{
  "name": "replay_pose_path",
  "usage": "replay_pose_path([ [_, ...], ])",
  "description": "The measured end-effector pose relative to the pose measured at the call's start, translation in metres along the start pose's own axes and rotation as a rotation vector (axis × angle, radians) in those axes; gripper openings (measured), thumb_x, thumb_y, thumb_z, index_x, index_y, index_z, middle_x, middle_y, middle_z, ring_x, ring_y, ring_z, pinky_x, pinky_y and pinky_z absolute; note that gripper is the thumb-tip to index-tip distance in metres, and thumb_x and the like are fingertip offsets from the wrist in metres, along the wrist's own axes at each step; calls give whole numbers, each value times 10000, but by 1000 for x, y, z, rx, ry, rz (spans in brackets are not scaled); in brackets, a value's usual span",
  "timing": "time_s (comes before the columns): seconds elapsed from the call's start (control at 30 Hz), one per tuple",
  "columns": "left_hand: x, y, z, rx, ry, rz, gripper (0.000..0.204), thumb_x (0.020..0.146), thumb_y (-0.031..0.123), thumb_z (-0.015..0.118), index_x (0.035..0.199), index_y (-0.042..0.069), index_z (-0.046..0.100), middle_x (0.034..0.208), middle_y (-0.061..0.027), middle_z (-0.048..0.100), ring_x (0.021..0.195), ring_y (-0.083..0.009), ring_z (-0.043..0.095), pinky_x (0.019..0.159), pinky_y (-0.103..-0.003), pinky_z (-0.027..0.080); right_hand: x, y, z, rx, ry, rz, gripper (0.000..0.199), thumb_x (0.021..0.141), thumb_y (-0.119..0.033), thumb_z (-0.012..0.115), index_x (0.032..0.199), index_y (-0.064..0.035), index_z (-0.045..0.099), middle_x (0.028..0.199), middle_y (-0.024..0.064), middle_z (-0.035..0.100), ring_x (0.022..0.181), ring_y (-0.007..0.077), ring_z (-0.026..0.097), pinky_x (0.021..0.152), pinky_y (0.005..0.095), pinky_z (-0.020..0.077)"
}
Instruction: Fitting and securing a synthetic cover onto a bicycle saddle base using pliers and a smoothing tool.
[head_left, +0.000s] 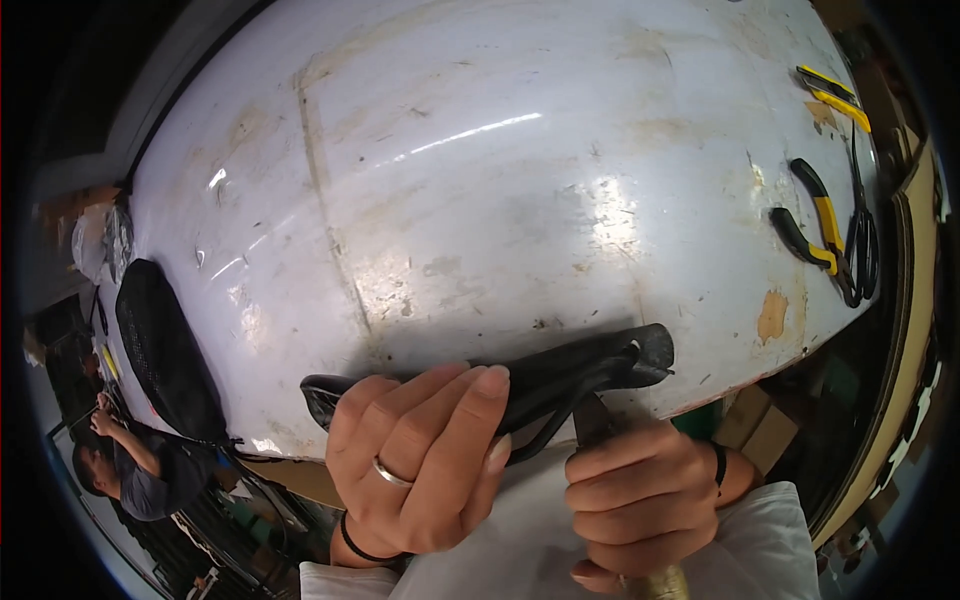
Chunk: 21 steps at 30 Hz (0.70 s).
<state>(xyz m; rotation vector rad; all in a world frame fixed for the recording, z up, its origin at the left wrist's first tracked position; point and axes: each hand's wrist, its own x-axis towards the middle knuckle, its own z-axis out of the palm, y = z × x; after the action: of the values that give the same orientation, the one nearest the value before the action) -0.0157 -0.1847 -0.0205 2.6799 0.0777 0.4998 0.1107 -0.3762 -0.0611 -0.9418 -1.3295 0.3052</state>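
Black mesh pad point(165, 350) far left on the worn white surface point(480, 180), left hand point(420, 465) clasping a black bicycle saddle point(560, 375) at the near edge, right hand point(640, 500) fisted around a tool handle point(655, 582) beneath it, yellow-handled pliers point(820, 225) and scissors point(860, 235) far right.

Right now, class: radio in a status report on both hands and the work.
Left hand grips black saddle. Right hand shut on tool handle beneath it. Pliers, scissors lie apart.

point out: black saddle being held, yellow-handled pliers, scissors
black saddle point(560, 375): head view, on its dark side edge right of the left hand's fingers.
yellow-handled pliers point(822, 225): head view, on a yellow-and-black handle.
scissors point(862, 240): head view, on the black finger loops.
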Motion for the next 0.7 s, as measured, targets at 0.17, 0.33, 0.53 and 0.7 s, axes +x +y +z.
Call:
replay_pose_path([
  [0.17, -6, -3, 10, -4, 117, -12, 506, 825, -40, 718, 1328, -83, 713, 963, -128, 789, 799, -246, 750, 693, -362, 534, 18, 11, 20, 21, -71, -106, 257, 897, -53, 742, 681, -10, 608, 734, 139, 652, 657, 291, 693, 719, 462, 646],
  [0.33, -9, -3, 9, 35, 136, 36, 509, 816, -61, 691, 1324, -81, 712, 970, -130, 792, 822, -249, 763, 697, -363, 538, 2, 9, 13, 70, -75, -56, 290, 934, -81, 764, 695, -14, 614, 709, 90, 646, 623, 248, 668, 628, 401, 627],
  [0.53, -3, 1, 3, 15, 74, 6, 442, 831, 14, 770, 1265, -60, 734, 1000, -134, 782, 866, -269, 755, 751, -388, 542, 4, 4, 16, 10, -49, -44, 264, 947, -79, 782, 750, 7, 630, 774, 120, 670, 661, 277, 684, 653, 433, 653],
  [0.7, 7, -3, -6, -4, -102, -83, 314, 823, 29, 832, 1133, 13, 785, 1064, -93, 741, 968, -277, 708, 793, -381, 522, 13, -1, 11, 83, 36, -105, 248, 952, -69, 785, 774, 35, 647, 789, 142, 683, 680, 308, 697, 657, 450, 656],
])
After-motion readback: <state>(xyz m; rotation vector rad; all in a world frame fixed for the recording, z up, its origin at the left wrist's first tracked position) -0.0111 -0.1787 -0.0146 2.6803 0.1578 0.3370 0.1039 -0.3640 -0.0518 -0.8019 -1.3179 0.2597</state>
